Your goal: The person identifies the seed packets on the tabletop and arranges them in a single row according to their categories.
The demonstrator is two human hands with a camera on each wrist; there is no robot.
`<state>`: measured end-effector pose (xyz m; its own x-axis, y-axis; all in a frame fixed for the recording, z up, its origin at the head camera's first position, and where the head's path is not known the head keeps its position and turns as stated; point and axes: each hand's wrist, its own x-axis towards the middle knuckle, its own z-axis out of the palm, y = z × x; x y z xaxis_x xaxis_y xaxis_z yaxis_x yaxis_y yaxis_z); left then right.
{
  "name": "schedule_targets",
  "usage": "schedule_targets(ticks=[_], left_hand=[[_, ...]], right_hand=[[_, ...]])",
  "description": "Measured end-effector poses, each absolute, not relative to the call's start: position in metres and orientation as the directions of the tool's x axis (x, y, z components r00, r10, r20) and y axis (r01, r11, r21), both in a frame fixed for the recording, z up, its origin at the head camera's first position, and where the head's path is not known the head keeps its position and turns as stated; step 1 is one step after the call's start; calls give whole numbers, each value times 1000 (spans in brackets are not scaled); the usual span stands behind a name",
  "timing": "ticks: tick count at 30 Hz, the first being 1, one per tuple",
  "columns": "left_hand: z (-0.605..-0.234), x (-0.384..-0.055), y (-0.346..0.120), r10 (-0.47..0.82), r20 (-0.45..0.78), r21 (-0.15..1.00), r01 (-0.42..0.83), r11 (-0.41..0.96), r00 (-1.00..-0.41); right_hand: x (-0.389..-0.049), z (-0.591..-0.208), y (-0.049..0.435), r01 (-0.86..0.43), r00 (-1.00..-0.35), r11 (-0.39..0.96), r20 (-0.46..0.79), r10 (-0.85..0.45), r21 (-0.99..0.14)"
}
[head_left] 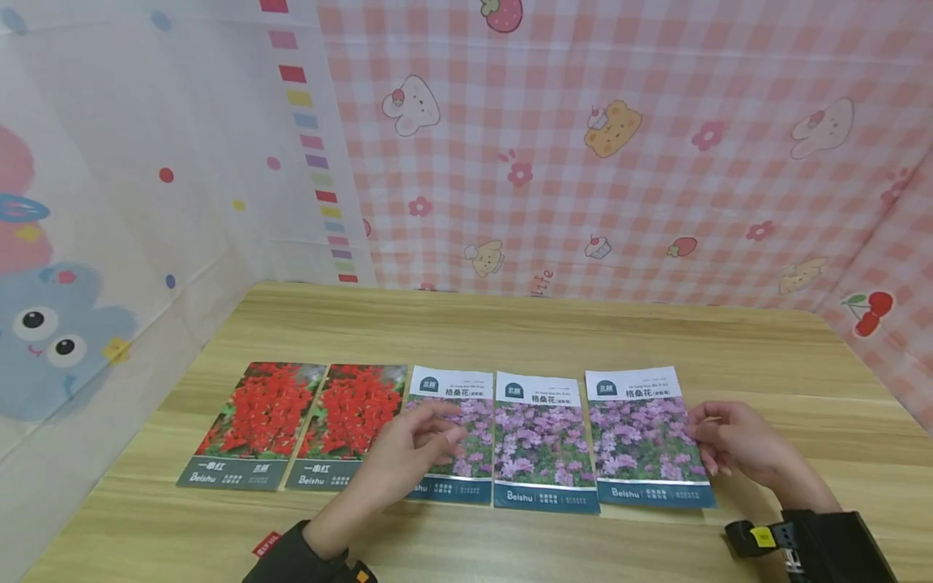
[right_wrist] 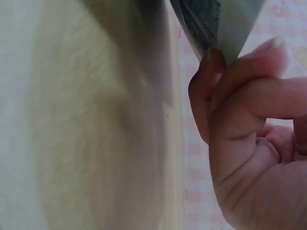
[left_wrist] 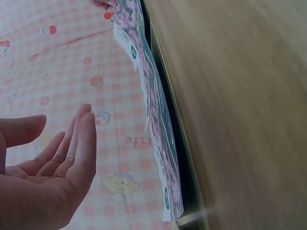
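Five flat seed packets lie in a row on the table. My right hand (head_left: 747, 445) pinches the right edge of the rightmost purple-flower packet (head_left: 645, 441); in the right wrist view that packet's corner (right_wrist: 235, 28) sits between thumb and fingers. Beside it lies a second purple-flower packet (head_left: 543, 445). Over the third purple-flower packet (head_left: 466, 486) my left hand (head_left: 401, 457) hovers with loosely bent fingers and holds nothing, hiding part of its print. Two red-flower packets, one at the far left (head_left: 251, 413) and one next to it (head_left: 350, 405), are at the left end.
The wood-grain table (head_left: 510, 542) ends at the back against a pink checked cloth (head_left: 554, 202). At the left hangs a white cloth (head_left: 211, 105) with a blue cartoon figure. Dark sleeves and wrist-worn gear are around both wrists.
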<state>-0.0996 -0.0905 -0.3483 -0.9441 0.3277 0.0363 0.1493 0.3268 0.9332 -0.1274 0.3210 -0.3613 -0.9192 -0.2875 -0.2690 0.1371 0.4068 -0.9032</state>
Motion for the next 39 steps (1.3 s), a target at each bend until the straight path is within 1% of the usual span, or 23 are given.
schedule_targets(ticks=[5,8,11,15,20,21,23,25,32,39], left_hand=[[-352,-97,-90,390,102,843,287,455,-915],[-352,-94,-88,463,127,779,378,501,-877],[-350,-90,-86,544,128,686,470,555,-829],[-348,-83,-83,670,119,544,612,574,-733],[-350,-77,-80,807,140,383,783,490,-574],[-350,-76,-79,825,141,353,806,475,-547],[-350,-73,-79,849,128,316,832,456,-513],[-350,-71,-79,865,93,299,842,449,-494],[-348,-68,-77,887,-54,294,841,453,-459],[-349,-69,-77,888,-119,295,838,459,-445]], right_hand=[[-128,-365,323,170,-911,413,-302,-279,-895],[-128,-367,322,175,-911,421,-309,-274,-890],[-128,-367,320,178,-911,432,-314,-268,-884],[-128,-366,317,186,-909,455,-328,-257,-871],[-129,-368,317,187,-908,492,-341,-244,-850],[-129,-368,316,189,-908,500,-344,-239,-845],[-129,-368,316,188,-908,516,-348,-232,-835],[-128,-369,316,189,-910,529,-351,-223,-827],[-128,-368,316,179,-908,544,-350,-229,-820],[-128,-366,314,186,-907,577,-365,-211,-795]])
